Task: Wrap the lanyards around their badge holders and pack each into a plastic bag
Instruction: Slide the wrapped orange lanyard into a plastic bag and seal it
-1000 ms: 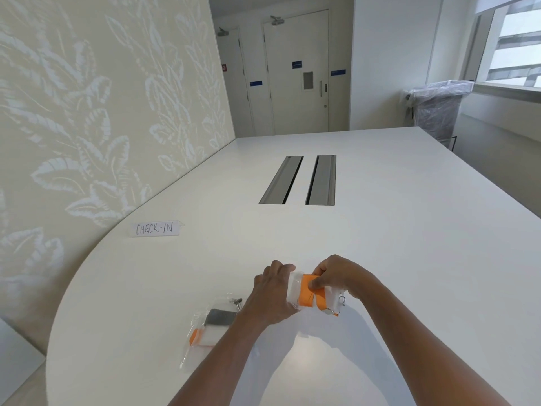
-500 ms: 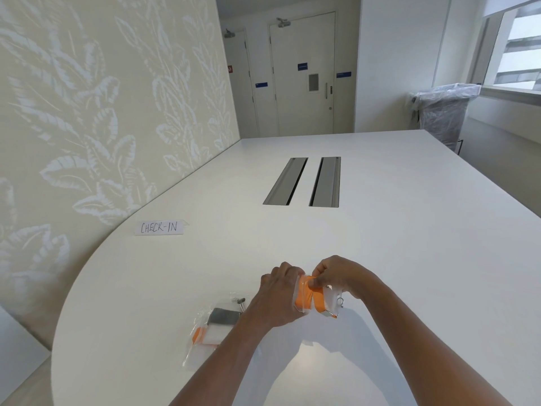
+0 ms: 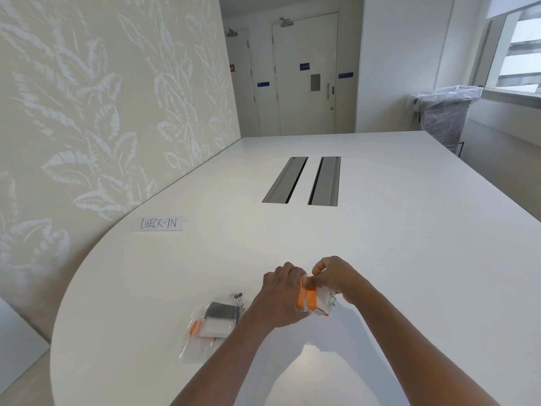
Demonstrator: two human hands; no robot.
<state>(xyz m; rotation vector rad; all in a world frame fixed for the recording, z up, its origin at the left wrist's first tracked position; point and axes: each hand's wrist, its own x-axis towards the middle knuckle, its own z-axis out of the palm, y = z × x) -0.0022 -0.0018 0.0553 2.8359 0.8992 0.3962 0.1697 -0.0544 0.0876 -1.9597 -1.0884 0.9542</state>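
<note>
We have both hands together just above the white table (image 3: 380, 244), working one bundle between them. Our left hand (image 3: 281, 300) curls round the near side of the badge holder (image 3: 323, 298), which is wound with its orange lanyard (image 3: 306, 298), while our right hand (image 3: 333, 276) pinches the top edge with thumb and fingers; whether a clear bag already sheathes the bundle we cannot tell. A metal clip (image 3: 332, 301) pokes out on the right side, below our right hand. Just left of our left wrist lies a packed plastic bag (image 3: 205, 332) holding a dark-wrapped holder and a bit of orange strap. Farther off sit a handwritten CHECK-IN label (image 3: 159, 223) and two cable slots (image 3: 301, 180). We judge the risk to be the wrap springing loose if the pinch slackens, or the clip snagging thin plastic as the bundle slides in.
</note>
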